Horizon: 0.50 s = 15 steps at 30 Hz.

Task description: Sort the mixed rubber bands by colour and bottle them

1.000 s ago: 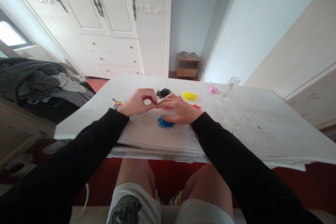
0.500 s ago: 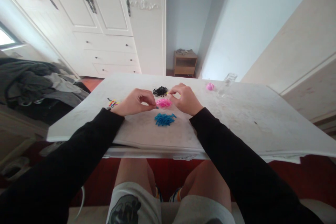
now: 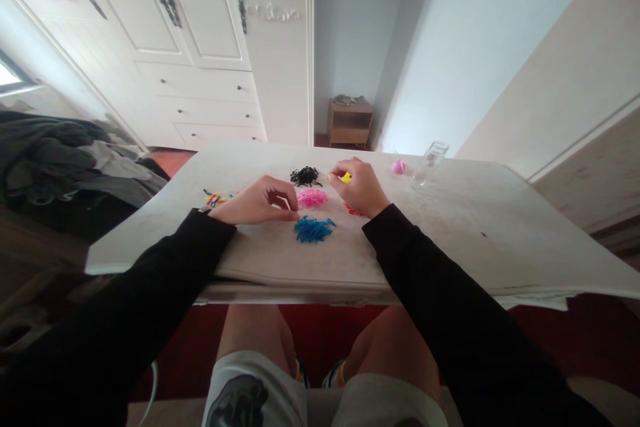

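Dark print (image 3: 239, 401) on the shorts (image 3: 393, 400), bottom of frame; too soft to read. Clear glass jar (image 3: 430, 165) on the white table (image 3: 450, 233), right of centre; contents not distinguishable. Pink ball (image 3: 399, 167) just beside it.

Piles of small strands, centre: black (image 3: 305, 177) above pink (image 3: 312, 198) above blue (image 3: 314, 229). Left hand (image 3: 257, 201): thumb and fingertips close together at the blue pile's upper left edge; cannot tell whether a strand is pinched or touched. Mixed-colour strands (image 3: 216, 200) near its wrist. Right hand (image 3: 363, 188): thumb and forefinger curled near each other, right of the black pile; contents of grip uncertain. Yellow (image 3: 346, 177) and red (image 3: 353, 210) piles partly hidden by it.
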Available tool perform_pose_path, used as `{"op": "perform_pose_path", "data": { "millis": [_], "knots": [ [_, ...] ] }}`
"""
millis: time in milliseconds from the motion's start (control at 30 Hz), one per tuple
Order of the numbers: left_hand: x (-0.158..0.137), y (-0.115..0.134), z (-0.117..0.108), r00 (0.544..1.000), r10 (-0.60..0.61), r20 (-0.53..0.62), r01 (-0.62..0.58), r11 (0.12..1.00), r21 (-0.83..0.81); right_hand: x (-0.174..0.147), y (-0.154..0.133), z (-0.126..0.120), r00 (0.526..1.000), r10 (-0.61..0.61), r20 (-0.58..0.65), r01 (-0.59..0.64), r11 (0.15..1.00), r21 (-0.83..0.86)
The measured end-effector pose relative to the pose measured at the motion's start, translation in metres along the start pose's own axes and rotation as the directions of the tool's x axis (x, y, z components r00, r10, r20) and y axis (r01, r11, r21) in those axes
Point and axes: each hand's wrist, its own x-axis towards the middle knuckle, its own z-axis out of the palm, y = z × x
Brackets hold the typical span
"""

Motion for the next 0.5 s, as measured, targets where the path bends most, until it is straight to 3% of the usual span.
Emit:
{"op": "perform_pose_path", "data": {
  "millis": [100, 233, 333, 500],
  "knots": [
    [-0.001, 0.006, 0.0, 0.994, 0.014, -0.113, -0.005, 0.997, 0.079, 0.003, 0.005, -0.007, 0.991, 0.107, -0.081, -0.11, 0.994, -0.023],
    [-0.003, 0.008, -0.001, 0.986, 0.013, -0.168, 0.008, 0.992, 0.128, 0.007, 0.019, -0.023, 0.932, 0.291, -0.217, -0.309, 0.949, -0.054],
    [-0.004, 0.003, -0.003, 0.988, 0.021, -0.15, 0.009, 0.98, 0.196, 0.007, 0.031, -0.032, 0.899, 0.371, -0.231, -0.398, 0.914, -0.079],
    [-0.005, -0.005, -0.006, 0.996, 0.05, -0.069, -0.024, 0.944, 0.329, 0.006, 0.044, -0.032, 0.887, 0.432, -0.165, -0.453, 0.883, -0.123]
  ]
}}
